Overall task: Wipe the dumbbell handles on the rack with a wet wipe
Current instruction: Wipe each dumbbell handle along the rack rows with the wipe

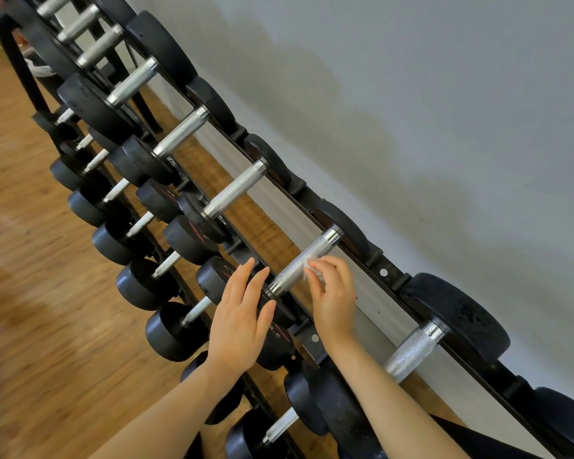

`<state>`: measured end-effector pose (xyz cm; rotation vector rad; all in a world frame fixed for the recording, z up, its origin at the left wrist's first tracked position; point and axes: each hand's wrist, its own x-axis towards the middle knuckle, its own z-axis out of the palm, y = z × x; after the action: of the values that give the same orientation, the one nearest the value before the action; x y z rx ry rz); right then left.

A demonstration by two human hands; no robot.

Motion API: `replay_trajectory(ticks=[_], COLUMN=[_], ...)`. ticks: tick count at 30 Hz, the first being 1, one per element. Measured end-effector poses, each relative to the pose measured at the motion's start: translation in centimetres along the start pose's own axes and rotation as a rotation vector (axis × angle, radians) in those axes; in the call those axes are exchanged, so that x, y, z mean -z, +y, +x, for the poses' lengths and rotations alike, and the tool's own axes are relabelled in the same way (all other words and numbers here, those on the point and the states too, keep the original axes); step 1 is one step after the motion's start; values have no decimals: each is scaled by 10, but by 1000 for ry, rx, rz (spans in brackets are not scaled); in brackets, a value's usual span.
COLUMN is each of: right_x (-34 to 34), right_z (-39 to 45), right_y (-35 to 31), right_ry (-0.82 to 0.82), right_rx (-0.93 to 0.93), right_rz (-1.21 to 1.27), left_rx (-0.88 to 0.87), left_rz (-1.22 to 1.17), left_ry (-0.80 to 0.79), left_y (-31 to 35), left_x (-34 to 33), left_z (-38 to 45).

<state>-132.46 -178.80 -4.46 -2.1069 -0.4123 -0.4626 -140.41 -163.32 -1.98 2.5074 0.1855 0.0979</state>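
A black rack [386, 273] holds a row of black dumbbells with knurled silver handles. My right hand [333, 298] pinches a small white wet wipe [310, 268] against the side of one handle [304, 263] on the top row. My left hand [241, 318] lies flat with straight fingers on the near black head [217, 279] of that same dumbbell. Another silver handle [413, 351] sits to the right, and several more run up and left, such as the neighbouring handle [236, 189].
A lower row of smaller dumbbells [140, 283] juts out toward me below the top row. A grey wall [444, 127] stands right behind the rack. Wooden floor [30, 260] spreads to the left.
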Motion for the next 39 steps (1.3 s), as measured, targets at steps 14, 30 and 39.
replay_trajectory(ticks=[14,30,39], right_x=[8,15,10], right_z=[22,39,41], right_y=[3,-3,-2], right_ry=[-158,-407,-412], right_rx=[418,606,561], right_rz=[-381,-422,-495], left_rx=[-3,-35,-42], left_rz=[7,-18,-11], left_ry=[-25,46,46], left_y=[0,-9,-12], left_x=[4,-1,-1], left_z=[1,-10,-12])
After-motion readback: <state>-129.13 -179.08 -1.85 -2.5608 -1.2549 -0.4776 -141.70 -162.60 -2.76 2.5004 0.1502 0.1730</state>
